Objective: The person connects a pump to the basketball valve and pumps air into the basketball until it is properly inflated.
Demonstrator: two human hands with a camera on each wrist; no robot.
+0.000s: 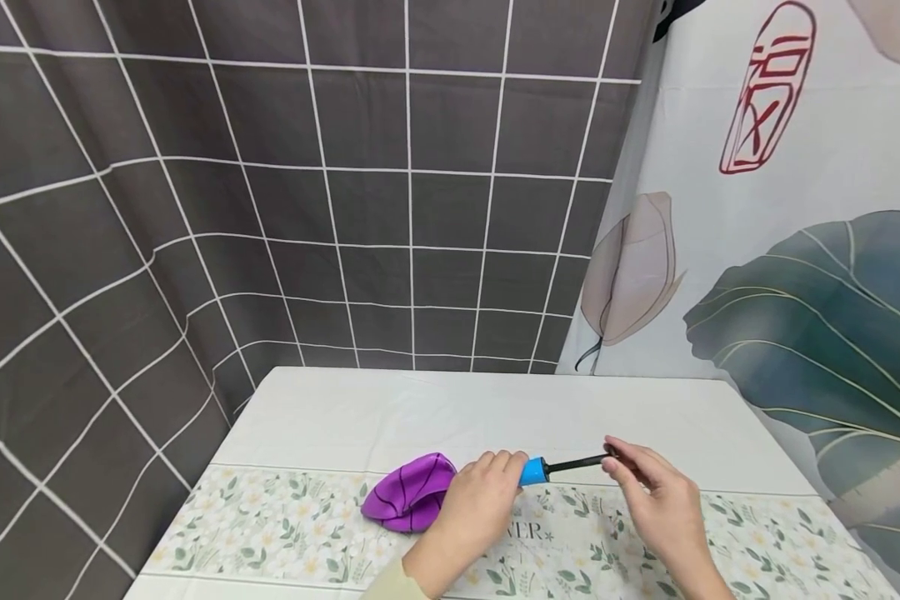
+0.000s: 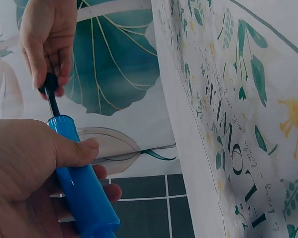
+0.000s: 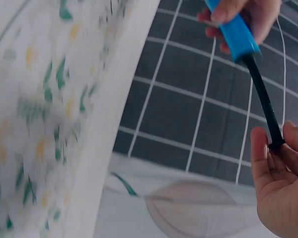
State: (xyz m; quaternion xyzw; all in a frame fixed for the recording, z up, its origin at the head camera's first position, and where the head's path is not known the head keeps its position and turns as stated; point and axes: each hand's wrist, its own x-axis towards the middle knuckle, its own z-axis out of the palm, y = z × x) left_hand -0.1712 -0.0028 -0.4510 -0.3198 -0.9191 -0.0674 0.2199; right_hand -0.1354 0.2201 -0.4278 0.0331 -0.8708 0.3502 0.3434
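Note:
A small hand pump has a blue barrel (image 1: 534, 472) and a black plunger rod (image 1: 576, 463) drawn far out of it. My left hand (image 1: 483, 500) grips the barrel, its thumb along the side in the left wrist view. With thumb and fingers, my right hand (image 1: 663, 508) pinches the dark end of the rod, also seen in the right wrist view. To the left of my left hand lies a limp, dented purple ball (image 1: 408, 493) with black lines. My left hand hides the pump's other end and part of the ball's right side.
The white table (image 1: 330, 417) carries a band of printed flowers and lettering. A dark grey curtain with white grid lines (image 1: 360, 208) hangs behind and to the left. At the right hangs a white curtain (image 1: 697, 242) with large leaf prints.

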